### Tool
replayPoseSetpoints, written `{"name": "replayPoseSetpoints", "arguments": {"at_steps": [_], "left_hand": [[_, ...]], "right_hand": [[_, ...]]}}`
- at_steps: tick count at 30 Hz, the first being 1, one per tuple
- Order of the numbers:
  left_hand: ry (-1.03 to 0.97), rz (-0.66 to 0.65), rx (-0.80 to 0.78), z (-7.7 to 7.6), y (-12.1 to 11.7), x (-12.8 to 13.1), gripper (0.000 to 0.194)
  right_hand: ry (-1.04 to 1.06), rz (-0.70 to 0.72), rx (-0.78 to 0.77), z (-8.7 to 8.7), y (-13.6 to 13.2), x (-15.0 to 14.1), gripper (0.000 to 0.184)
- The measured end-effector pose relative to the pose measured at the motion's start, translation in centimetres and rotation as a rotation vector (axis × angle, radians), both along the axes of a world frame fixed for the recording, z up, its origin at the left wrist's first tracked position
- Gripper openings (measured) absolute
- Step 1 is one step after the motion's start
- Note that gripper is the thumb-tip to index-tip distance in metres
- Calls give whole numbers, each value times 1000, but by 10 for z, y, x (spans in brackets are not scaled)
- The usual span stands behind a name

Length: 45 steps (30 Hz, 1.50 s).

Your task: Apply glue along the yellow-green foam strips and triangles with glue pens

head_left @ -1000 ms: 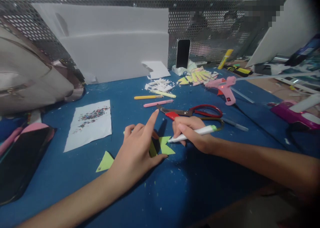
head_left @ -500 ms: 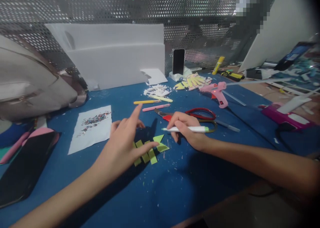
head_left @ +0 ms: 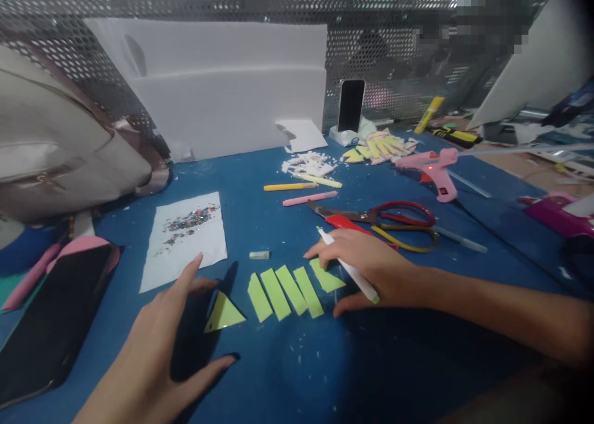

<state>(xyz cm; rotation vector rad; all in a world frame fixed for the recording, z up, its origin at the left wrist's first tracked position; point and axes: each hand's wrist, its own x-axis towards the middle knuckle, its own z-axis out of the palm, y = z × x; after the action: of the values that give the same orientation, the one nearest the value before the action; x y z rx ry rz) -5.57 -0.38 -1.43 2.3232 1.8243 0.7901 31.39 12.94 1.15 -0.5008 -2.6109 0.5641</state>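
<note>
Several light-green paper strips [head_left: 284, 292] lie side by side on the blue table [head_left: 325, 362], with a green triangle [head_left: 223, 313] to their left and a notched green piece [head_left: 327, 276] to their right. My right hand [head_left: 366, 269] grips a white pen [head_left: 348, 267] with a green end, and its fingertips rest on the notched piece. My left hand [head_left: 160, 356] hovers low beside the triangle with fingers spread, holding nothing. A small pale pen cap [head_left: 258, 255] lies just beyond the strips.
Red-handled scissors [head_left: 375, 215] and a second yellow-handled pair lie behind my right hand. A pink glue gun [head_left: 434, 168], yellow and pink sticks [head_left: 310, 197], a white sheet with glitter [head_left: 185, 238], a propped phone [head_left: 351, 105], white foam boards [head_left: 223, 90] and a dark tablet [head_left: 46, 312] surround the area.
My left hand lifted off the green pieces and drew back to the left, uncovering the strips and the triangle. My right hand turned the pen and set its fingers on the notched piece.
</note>
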Motion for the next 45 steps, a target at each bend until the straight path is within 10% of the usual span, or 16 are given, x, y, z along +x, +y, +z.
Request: {"name": "replayPoseSetpoints", "arguments": {"at_steps": [45], "left_hand": [[-118,-54,-141,20,17,23,84]], "right_hand": [[-77,-60,-7,0,-7,0,31]]}}
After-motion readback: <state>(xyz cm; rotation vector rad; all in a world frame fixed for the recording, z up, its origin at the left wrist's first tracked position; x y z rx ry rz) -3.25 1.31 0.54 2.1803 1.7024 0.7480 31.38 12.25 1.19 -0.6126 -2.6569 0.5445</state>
